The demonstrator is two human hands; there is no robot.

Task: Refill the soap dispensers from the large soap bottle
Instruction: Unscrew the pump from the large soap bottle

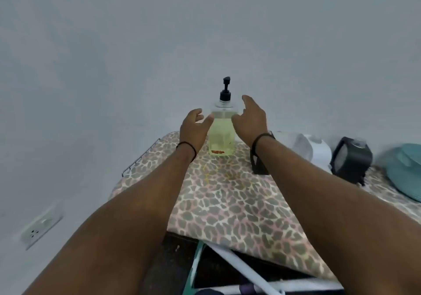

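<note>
Bare forearms, a thin black band [262,137] on each wrist.

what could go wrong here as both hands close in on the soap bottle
1. The soap bottle is tall and stands on a padded ironing board; a nudge from the left hand or right hand could tip it.
2. It stands near the board's far end, so a push might send it off.
3. The black dispenser and white dispenser sit beside the right arm; a sweep could knock them.
</note>
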